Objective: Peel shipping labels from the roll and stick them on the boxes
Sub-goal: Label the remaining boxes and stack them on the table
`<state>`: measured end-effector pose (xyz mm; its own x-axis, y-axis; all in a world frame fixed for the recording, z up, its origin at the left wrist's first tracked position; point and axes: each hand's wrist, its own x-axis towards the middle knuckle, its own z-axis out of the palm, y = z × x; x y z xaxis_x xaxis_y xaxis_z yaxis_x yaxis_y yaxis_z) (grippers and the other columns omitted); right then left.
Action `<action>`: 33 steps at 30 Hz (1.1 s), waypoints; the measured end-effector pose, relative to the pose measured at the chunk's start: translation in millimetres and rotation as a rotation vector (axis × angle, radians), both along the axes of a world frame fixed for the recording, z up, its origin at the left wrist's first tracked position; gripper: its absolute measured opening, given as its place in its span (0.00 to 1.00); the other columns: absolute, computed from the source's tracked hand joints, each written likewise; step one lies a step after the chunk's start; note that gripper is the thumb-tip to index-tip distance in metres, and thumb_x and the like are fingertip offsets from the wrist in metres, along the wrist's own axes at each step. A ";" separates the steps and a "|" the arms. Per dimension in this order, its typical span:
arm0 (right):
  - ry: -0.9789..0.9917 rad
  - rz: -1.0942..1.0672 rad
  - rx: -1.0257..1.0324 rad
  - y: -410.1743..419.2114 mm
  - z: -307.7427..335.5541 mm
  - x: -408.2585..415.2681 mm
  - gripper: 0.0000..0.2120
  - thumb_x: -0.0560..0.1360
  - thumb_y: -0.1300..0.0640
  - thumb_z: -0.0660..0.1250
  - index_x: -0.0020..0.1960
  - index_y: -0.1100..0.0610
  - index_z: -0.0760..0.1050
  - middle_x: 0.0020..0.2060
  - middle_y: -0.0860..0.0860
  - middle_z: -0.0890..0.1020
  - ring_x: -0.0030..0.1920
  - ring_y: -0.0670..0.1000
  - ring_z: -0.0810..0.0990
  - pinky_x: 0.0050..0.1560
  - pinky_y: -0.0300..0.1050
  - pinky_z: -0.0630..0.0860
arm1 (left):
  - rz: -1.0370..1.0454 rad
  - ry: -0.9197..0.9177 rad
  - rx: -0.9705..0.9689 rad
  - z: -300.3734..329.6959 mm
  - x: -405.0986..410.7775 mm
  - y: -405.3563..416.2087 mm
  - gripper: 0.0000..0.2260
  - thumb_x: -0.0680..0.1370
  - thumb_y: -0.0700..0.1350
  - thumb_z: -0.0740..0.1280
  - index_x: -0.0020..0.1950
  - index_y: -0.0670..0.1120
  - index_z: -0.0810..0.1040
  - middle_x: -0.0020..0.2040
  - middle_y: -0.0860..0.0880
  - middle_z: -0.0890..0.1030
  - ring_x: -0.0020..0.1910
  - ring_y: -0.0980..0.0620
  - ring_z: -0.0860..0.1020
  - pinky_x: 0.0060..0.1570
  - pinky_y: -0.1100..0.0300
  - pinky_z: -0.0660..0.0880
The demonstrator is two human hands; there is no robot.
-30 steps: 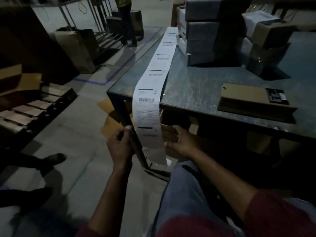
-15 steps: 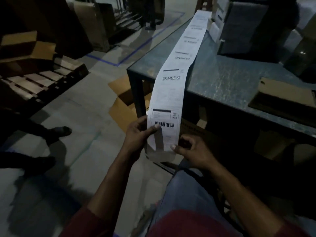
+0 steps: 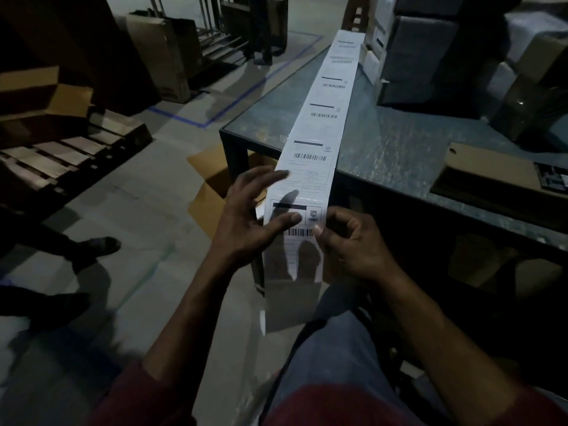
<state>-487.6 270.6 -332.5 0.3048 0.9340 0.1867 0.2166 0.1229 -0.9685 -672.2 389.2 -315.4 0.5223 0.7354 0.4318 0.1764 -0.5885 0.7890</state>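
A long white strip of shipping labels (image 3: 325, 130) runs from the far end of the grey table (image 3: 399, 155) over its front edge and hangs down in front of me. My left hand (image 3: 246, 219) has its fingers spread, with the thumb lying on the nearest label by the barcode. At the right edge of that same label, my right hand (image 3: 350, 238) pinches the strip. Grey and brown boxes (image 3: 430, 56) are stacked at the back of the table. A flat brown box (image 3: 491, 173) lies near its front right.
Under the table corner lies flattened cardboard (image 3: 209, 186). Wooden pallets (image 3: 61, 152) and tall cartons (image 3: 163, 53) stand on the floor to the left. Another person's shoes (image 3: 95, 244) are at the left edge. My blue-trousered knee (image 3: 332, 358) is below the strip.
The strip has been pulled further toward me. My left hand has let go of its left edge and spread its fingers over the label; my right hand has moved up to pinch the right edge.
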 end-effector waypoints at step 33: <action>0.403 -0.293 -0.355 30.0 31.9 16.2 0.15 0.75 0.58 0.75 0.53 0.71 0.82 0.47 0.65 0.86 0.41 0.56 0.82 0.45 0.50 0.76 | -0.048 0.246 0.344 22.9 33.8 20.8 0.09 0.69 0.58 0.80 0.44 0.57 0.86 0.53 0.57 0.86 0.68 0.58 0.77 0.71 0.38 0.55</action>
<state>-471.4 300.6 -300.6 0.5400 0.7848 -0.3042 -0.1998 -0.2316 -0.9521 -638.3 410.0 -292.5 0.6706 0.5426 0.5058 0.3008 -0.8222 0.4833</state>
